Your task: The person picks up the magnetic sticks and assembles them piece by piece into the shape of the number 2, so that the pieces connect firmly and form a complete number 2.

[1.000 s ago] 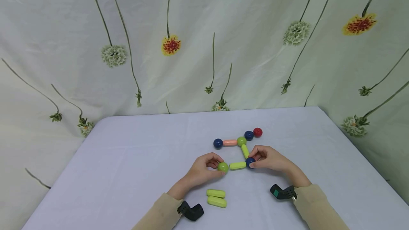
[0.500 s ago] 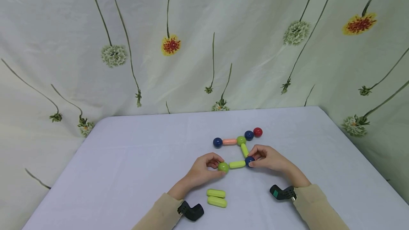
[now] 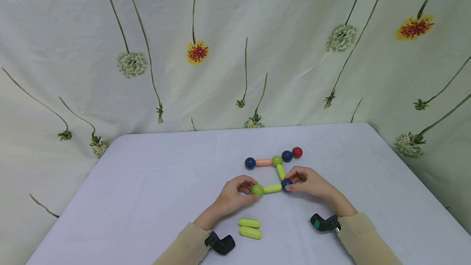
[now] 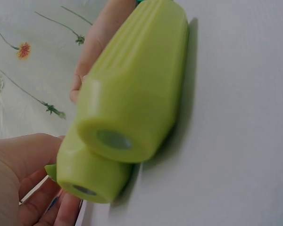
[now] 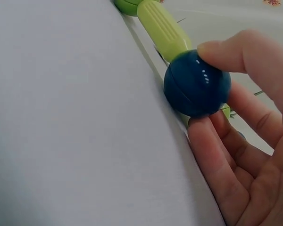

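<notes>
Works at a white cloth-covered table (image 3: 128, 199). Pinches with left hand (image 3: 233, 195) and right hand (image 3: 310, 181), thumbs opposed to fingers. Shows two lime-green ridged plastic rods (image 3: 250, 232) lying side by side on the near side. Shows a lime-green ridged connecting rod (image 3: 272, 188) between both hands, touching at left a glossy green ball (image 3: 257, 190), pinched in the left, and at right a glossy dark-blue ball (image 5: 197, 84), pinched in the right.
</notes>
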Motion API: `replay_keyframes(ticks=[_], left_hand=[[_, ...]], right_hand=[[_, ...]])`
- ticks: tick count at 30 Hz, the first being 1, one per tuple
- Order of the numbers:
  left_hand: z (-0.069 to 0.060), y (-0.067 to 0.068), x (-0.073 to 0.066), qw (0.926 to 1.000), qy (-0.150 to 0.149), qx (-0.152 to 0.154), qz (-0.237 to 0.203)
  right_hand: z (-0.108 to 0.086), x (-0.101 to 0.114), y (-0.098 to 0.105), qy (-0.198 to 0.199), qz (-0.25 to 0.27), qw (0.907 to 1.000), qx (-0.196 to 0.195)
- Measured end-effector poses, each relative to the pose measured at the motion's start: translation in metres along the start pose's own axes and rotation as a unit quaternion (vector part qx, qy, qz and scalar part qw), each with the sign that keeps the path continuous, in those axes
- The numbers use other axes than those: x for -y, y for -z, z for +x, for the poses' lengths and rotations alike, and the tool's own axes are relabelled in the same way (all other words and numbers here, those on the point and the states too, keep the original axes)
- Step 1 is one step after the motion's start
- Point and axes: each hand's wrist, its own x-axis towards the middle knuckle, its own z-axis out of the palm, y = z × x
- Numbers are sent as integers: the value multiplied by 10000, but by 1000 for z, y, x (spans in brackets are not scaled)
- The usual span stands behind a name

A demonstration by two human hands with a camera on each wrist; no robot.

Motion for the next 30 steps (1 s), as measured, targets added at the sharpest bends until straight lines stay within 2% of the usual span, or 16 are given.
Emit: replay_keyframes(ticks=[2,8,10,22,30], left_hand=[[1,-1,4,10000,-11,-76,17],[8,-6,34,9996,-3,-281,79],[9,-6,38,9994,-45,-316,117],[9,-5,40,9967,74,-617,523],[9,-5,42,9966,67,-700,418]], right_hand=[[0,0,-1,17,-13,10000,-43],[-1,-1,-4,36,-74,9996,-262],[-1,-1,-4,41,-105,9993,-353],[0,2,-10,-178,-176,9969,-744],[1,3,-12,-377,-61,9954,-883]])
